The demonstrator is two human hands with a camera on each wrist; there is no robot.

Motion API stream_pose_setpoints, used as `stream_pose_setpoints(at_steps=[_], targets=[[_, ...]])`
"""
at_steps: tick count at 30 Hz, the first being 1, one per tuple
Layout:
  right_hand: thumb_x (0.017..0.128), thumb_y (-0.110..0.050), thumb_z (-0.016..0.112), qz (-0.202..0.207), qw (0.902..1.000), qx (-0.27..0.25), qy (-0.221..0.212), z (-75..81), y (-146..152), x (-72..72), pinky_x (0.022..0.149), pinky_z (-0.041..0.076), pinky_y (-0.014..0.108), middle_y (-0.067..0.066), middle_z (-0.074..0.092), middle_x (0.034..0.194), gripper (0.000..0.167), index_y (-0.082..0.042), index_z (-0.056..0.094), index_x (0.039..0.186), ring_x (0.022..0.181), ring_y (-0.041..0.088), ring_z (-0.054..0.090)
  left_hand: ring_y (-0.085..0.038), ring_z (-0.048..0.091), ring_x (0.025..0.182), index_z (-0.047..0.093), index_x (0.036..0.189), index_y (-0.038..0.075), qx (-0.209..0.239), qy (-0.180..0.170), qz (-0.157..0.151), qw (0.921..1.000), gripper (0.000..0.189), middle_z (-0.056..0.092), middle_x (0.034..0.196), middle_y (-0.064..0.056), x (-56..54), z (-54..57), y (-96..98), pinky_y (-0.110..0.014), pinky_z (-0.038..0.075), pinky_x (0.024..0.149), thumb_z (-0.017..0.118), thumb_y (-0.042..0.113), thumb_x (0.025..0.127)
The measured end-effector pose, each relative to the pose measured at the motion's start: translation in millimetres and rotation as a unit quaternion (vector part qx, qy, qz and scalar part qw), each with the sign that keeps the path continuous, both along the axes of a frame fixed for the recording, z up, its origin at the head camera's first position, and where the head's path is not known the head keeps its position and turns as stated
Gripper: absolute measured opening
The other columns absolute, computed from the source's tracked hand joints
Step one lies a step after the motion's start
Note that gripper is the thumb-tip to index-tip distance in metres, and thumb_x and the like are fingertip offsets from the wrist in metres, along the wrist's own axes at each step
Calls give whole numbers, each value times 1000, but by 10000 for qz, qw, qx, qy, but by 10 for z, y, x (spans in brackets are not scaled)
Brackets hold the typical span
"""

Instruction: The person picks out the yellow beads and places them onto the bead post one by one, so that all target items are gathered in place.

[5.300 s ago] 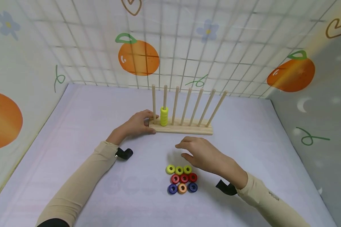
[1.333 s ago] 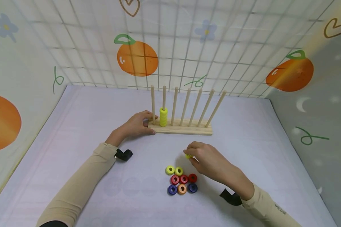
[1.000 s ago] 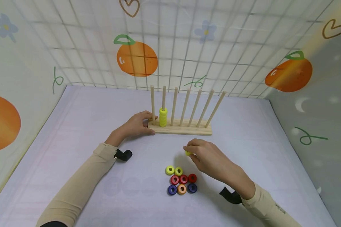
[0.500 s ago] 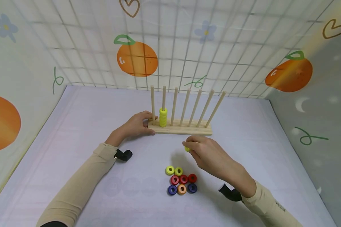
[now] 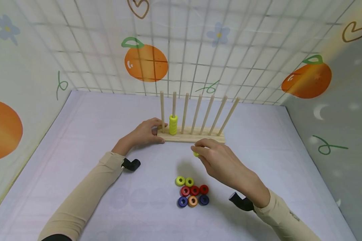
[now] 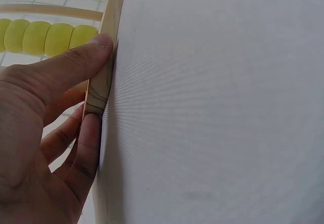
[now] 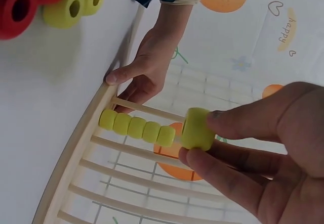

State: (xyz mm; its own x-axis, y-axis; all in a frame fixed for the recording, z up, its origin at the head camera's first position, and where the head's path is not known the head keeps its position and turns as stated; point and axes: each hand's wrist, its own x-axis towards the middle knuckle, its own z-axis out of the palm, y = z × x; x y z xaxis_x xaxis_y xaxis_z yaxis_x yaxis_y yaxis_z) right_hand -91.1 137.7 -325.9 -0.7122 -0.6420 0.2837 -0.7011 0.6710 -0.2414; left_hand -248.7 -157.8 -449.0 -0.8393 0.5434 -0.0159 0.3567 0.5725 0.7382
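My left hand (image 5: 143, 132) grips the left end of a wooden peg rack's base (image 5: 193, 137), thumb along the front edge in the left wrist view. Several upright pegs rise from it. A stack of several yellow beads (image 5: 173, 125) sits on the second peg from the left; the other pegs are bare. Between thumb and fingertips my right hand (image 5: 223, 164) pinches one yellow bead (image 7: 197, 129), held above the table just in front of the rack. In the right wrist view this bead overlaps the line of the stacked peg, beyond the top of the stack.
Nearer me on the table lie loose beads in rows: two yellow beads (image 5: 185, 181), three red beads (image 5: 194, 190), then an orange bead (image 5: 192, 201) between two blue beads (image 5: 182, 201). Behind the rack stands a printed cloth wall (image 5: 244, 43), with side walls left and right.
My right hand, empty at first, has picked up the right-hand yellow bead from the back row and carried it up and slightly left toward the rack. My left hand has kept its grip.
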Motion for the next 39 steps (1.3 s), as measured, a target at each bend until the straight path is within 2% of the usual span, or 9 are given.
stream_pose_setpoints(at_steps=[6,14,23,32,39], targets=[[85,2,75,9,10000,-25,64,40,-19,-2,74,57,32,7,68,112,31,-4,74,116,96,19,67,-21,51,120,59,138,12,60,-117,23,9999,70,53,137,-1,2,9,7,-37,49,95,89,28,77],[87,2,73,66,9997,-140,214,74,-50,-28,73,57,32,7,67,112,30,-4,74,116,94,19,66,-21,49,125,59,138,11,158,-241,12,9996,69,53,137,-1,0,8,11,-33,51,94,89,24,77],[88,1,73,97,9994,-164,290,99,-89,-58,78,57,35,8,67,112,29,-4,74,117,100,21,65,-21,49,124,59,138,13,96,-164,5,9998,70,53,137,0,-2,9,2,-36,50,96,89,26,77],[87,1,74,62,9995,-90,309,120,-128,-89,78,57,37,10,68,114,30,-4,74,117,102,25,65,-20,49,124,60,138,13,87,-165,-2,9998,69,53,138,0,-1,8,2,-36,49,96,89,28,77],[87,2,73,93,9993,-89,364,150,-159,-118,77,57,35,10,67,115,31,-3,73,117,102,23,65,-20,50,123,60,138,13,49,-157,10,9999,69,52,138,0,-7,9,-2,-34,50,95,89,29,77]])
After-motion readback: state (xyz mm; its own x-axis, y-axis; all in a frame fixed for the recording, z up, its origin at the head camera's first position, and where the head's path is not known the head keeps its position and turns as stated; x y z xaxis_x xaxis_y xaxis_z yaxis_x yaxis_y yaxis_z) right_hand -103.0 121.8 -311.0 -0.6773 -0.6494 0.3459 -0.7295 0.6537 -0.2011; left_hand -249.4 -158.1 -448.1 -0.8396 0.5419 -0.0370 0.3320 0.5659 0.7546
